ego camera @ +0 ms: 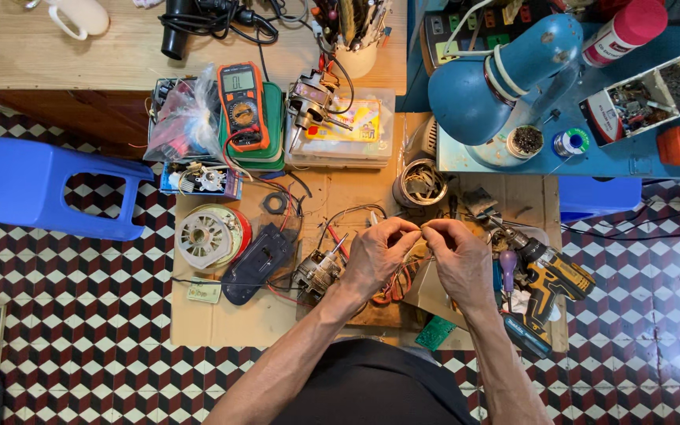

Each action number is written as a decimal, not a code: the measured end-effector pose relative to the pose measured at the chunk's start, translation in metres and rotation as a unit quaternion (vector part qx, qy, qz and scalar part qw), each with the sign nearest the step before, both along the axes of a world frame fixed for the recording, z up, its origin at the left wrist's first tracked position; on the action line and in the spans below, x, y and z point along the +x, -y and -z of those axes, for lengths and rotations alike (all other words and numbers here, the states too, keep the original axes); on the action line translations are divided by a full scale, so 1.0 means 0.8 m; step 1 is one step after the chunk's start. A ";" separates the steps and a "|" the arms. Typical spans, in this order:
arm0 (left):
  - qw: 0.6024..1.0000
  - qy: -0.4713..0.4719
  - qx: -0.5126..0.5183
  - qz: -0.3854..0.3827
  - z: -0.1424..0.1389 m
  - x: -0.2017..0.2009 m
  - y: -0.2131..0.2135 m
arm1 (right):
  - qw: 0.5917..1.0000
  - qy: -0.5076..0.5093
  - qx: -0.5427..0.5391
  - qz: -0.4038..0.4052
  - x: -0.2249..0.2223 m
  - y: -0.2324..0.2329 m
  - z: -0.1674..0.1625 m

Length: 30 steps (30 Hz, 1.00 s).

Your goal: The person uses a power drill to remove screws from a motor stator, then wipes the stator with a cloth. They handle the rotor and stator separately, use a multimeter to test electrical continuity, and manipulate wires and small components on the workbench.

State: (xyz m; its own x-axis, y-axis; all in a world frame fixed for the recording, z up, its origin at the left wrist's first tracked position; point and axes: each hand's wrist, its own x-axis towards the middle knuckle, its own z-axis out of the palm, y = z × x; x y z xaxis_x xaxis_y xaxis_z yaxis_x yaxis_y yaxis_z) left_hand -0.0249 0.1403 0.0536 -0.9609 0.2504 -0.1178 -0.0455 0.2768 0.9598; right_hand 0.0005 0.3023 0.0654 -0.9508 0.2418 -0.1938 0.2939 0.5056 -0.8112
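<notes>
Mid-job by the look of it: the small motor [318, 270] is lying bare and dismantled on the cardboard mat [222, 323], its leads loose, nothing closed back up. So the wire work appears underway, reassembly not yet done.

Left hand [378, 256] and right hand [460, 258] are meeting fingertip to fingertip, both pinching a thin wire [421, 229] between thumb and forefinger, other fingers curled in. Whether they are twisting or stripping it, cannot tell, too small.

The motor is sitting just left of the left hand, touching or nearly so. The yellow cordless drill [551, 275] is lying just right of the right hand. The orange multimeter [242, 106] is resting well beyond the left hand.
</notes>
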 end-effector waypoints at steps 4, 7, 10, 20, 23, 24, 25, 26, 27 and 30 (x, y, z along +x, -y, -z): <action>0.995 -0.086 -0.014 -0.043 0.005 0.007 -0.012 | 0.999 -0.029 0.029 -0.032 -0.002 -0.003 -0.002; 0.996 -0.075 -0.013 -0.041 0.015 0.013 -0.023 | 0.992 -0.083 0.067 -0.067 0.003 -0.013 0.003; 0.997 -0.038 -0.042 -0.056 0.028 0.020 -0.022 | 0.981 -0.119 0.090 -0.121 0.004 -0.014 0.016; 0.998 0.040 -0.021 -0.046 0.048 0.051 0.013 | 0.991 0.017 -0.060 -0.121 0.021 -0.009 0.048; 0.998 -0.005 -0.019 -0.055 0.049 0.058 0.014 | 0.988 0.031 -0.065 -0.137 0.023 -0.015 0.050; 0.998 -0.024 -0.019 -0.060 0.048 0.060 0.012 | 0.987 0.035 -0.066 -0.142 0.023 -0.016 0.050; 0.997 -0.042 -0.017 -0.064 0.048 0.061 0.011 | 0.988 0.034 -0.046 -0.144 0.025 -0.016 0.049; 0.998 0.004 -0.018 -0.057 0.047 0.063 0.010 | 0.988 0.032 -0.026 -0.147 0.027 -0.017 0.047; 0.997 0.049 -0.019 -0.048 0.047 0.063 0.009 | 0.988 0.030 -0.005 -0.148 0.029 -0.017 0.045; 0.999 0.010 -0.022 -0.044 0.051 0.064 0.004 | 0.989 0.011 0.005 -0.147 0.034 -0.014 0.040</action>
